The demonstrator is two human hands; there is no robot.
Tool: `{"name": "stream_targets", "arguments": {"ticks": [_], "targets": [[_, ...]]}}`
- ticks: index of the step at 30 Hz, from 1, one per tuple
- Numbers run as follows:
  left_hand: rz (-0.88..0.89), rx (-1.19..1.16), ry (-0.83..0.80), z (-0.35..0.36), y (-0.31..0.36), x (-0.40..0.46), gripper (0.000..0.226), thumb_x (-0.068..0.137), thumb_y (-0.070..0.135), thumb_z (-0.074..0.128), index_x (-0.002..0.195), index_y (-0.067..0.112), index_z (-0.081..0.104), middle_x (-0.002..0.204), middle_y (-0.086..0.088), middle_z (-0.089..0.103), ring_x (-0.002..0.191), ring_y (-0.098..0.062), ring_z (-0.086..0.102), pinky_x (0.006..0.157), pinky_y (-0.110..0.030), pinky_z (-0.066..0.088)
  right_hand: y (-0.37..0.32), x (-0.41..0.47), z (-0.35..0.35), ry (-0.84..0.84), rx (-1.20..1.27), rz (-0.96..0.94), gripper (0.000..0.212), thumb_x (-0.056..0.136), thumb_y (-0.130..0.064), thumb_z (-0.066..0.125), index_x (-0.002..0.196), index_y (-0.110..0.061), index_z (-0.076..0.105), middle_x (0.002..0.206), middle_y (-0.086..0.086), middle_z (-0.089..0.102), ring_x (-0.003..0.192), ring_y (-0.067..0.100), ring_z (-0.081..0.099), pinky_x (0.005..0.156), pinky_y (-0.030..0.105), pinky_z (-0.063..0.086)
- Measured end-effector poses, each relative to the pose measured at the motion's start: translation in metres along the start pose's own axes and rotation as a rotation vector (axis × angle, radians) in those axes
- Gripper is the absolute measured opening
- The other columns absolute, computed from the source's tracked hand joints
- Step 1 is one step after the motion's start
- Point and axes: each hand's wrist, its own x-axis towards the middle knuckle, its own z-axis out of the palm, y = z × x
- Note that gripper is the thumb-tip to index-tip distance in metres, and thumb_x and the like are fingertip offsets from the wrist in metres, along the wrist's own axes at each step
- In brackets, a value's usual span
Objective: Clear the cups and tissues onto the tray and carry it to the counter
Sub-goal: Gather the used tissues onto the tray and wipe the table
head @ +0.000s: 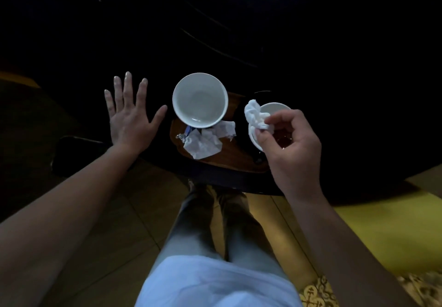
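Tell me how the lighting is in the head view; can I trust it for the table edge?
Head view: very dim, the table nearly black, its edge hard to trace; the white cups and tissues stand out; wide-angle bending at the borders; right hand pinching a tissue is lit clearly.

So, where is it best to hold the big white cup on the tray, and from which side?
Probably pinch the rim of the big white cup on its left side, where the open left hand waits. It stands upright, mouth up, and no handle shows. Crumpled tissues crowd its near side on the tray.
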Motion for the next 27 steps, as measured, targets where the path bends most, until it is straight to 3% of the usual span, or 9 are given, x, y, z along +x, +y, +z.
{"name": "stream_targets", "arguments": {"ticks": [4,9,12,21,27], "targets": [[-0.003,0.001,0.02,0.0,0.0,0.0,0.079,0.1,0.067,0.033,0.163,0.022,0.019,0.173,-0.011,0.004,0.159,-0.031,-0.002,0.127,-0.055,0.001,-0.006,-0.017,0.021,-0.051,0.029,0.07,0.015,0.089,-0.012,0.073,0.099,-0.02,0.065,0.087,-0.011,0.068,0.08,0.008,0.067,0.071,0.03,0.057],[0.002,-0.025,0.038,0.0,0.0,0.0,0.077,0.101,0.065,0.035,0.163,0.022,0.022,0.172,-0.012,0.007,0.159,-0.033,0.0,0.127,-0.055,0.002,0.007,-0.041,0.046,-0.104,-0.044,0.154,0.023,0.088,-0.014,0.075,0.107,-0.019,0.064,0.089,-0.011,0.071,0.084,0.005,0.069,0.071,0.026,0.058],[0.001,-0.018,0.045,0.002,-0.002,-0.001,0.077,0.101,0.066,0.036,0.162,0.022,0.022,0.172,-0.012,0.007,0.159,-0.034,0.001,0.127,-0.055,0.002,0.023,-0.049,0.057,-0.099,-0.127,0.186,0.022,0.088,-0.016,0.075,0.106,-0.021,0.063,0.089,-0.01,0.071,0.082,0.004,0.069,0.071,0.031,0.059],[0.007,-0.021,0.049,0.001,-0.004,0.002,0.077,0.102,0.065,0.037,0.163,0.023,0.02,0.172,-0.012,0.007,0.159,-0.035,0.001,0.127,-0.056,0.003,0.036,-0.054,0.072,-0.03,-0.281,0.139,0.015,0.088,-0.02,0.073,0.101,-0.02,0.065,0.084,-0.008,0.073,0.076,0.008,0.069,0.064,0.035,0.059],[0.009,-0.015,0.048,0.001,-0.004,0.002,0.077,0.102,0.066,0.034,0.163,0.022,0.019,0.172,-0.013,0.006,0.158,-0.036,0.001,0.126,-0.056,0.003,0.038,-0.056,0.076,-0.06,-0.446,0.037,0.014,0.088,-0.02,0.074,0.096,-0.018,0.064,0.076,-0.008,0.069,0.067,0.009,0.067,0.056,0.022,0.05]]}}
